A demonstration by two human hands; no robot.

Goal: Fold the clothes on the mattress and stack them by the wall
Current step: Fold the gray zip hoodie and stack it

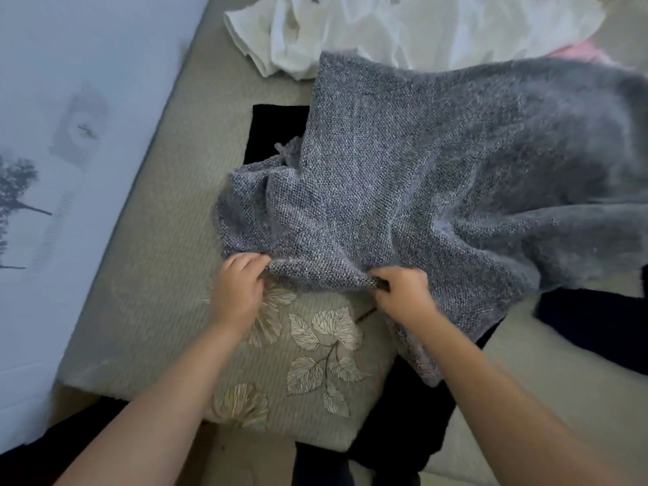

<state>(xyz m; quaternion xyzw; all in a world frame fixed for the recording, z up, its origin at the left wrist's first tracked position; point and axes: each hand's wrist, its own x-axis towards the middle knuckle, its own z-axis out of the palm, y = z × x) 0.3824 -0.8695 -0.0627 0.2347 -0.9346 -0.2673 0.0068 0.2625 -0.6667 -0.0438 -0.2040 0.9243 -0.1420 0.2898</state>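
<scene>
A grey knitted sweater [420,177] lies spread and rumpled across the beige mattress [168,219]. My left hand [238,289] pinches its near edge, and my right hand [403,296] grips the same edge a little to the right. The stretch of edge between the two hands is pulled taut. Under the sweater's left side a black folded garment [273,131] shows. Its right half is blurred.
A white crumpled garment [403,29] lies at the far end, with a pink piece [578,52] beside it. Dark clothes [596,327] lie at the right and near me [403,433]. A leaf-patterned cushion [308,363] sits below my hands. The pale wall [52,135] runs along the left.
</scene>
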